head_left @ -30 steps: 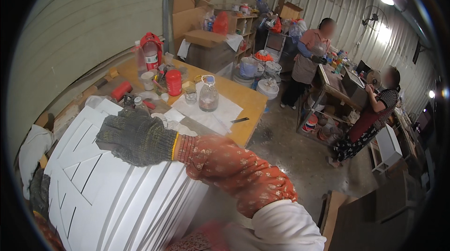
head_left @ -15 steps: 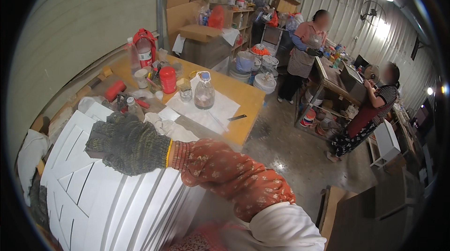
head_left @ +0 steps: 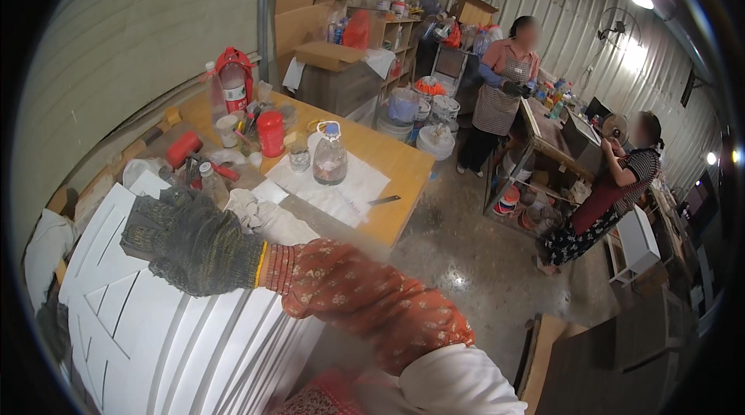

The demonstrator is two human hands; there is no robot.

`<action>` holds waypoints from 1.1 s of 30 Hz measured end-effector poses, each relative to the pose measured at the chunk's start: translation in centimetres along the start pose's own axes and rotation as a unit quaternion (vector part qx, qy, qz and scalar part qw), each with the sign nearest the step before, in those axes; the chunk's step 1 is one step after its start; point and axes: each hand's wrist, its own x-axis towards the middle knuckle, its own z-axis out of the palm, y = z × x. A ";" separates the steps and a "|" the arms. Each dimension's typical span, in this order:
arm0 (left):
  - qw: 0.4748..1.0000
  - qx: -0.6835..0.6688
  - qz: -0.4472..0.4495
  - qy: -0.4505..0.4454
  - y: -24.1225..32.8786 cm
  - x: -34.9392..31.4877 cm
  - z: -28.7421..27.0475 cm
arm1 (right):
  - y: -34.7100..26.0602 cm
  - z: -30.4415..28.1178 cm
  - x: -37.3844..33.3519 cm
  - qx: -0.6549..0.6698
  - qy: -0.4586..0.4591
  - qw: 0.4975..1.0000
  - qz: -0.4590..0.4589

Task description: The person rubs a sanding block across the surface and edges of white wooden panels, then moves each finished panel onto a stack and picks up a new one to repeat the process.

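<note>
My right hand (head_left: 198, 244), in a dark knitted glove with a yellow cuff, is closed around a dark grey block (head_left: 138, 230), which looks like a sanding block. It rests on the top face of a white panel (head_left: 147, 291) with grooves in a slanted pattern. Further white panels (head_left: 221, 357) are stacked with it, their edges showing on the right. By the left edge of the stack, a dark glove (head_left: 56, 322) shows, apparently my left hand. Its fingers are too dim and cut off to read.
Behind the stack, a wooden table (head_left: 407, 182) carries a large clear jug (head_left: 330, 160), a red canister (head_left: 271, 133), bottles and a pale cloth (head_left: 268, 217). Two people stand at a workbench (head_left: 543, 124) to the right. Lidded buckets (head_left: 436, 141) stand on the floor.
The whole scene has shifted slightly left in view. My right hand, still around the block, stays over nearly the same part of the panel.
</note>
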 end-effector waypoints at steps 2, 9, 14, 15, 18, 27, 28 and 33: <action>1.000 0.001 -0.001 -0.001 0.6 0.0 0.2 | 0.0 0.3 0.0 0.001 0.047 0.999 -0.003; 1.000 0.010 0.002 -0.002 2.3 1.0 1.3 | 0.1 1.8 -1.2 -0.008 0.128 0.992 0.005; 1.000 0.002 -0.001 0.001 2.6 2.0 1.8 | -1.1 -0.1 -1.6 -0.037 0.216 0.975 0.030; 1.000 0.000 -0.001 0.001 2.7 2.1 1.8 | -1.2 -0.3 -1.8 -0.032 0.234 0.971 0.030; 1.000 -0.007 -0.001 -0.003 2.9 2.2 2.2 | -1.4 -0.9 -2.6 -0.018 0.263 0.964 0.026; 0.998 -0.054 -0.028 -0.012 1.8 1.7 1.8 | -3.6 -2.7 -4.9 -0.052 0.262 0.964 0.012; 0.997 -0.069 -0.025 -0.021 2.1 2.0 2.4 | -3.6 -2.2 -5.3 -0.052 0.251 0.966 0.019; 1.000 0.005 0.004 -0.012 4.0 1.5 3.0 | -3.1 -1.5 -6.0 -0.057 0.225 0.972 0.044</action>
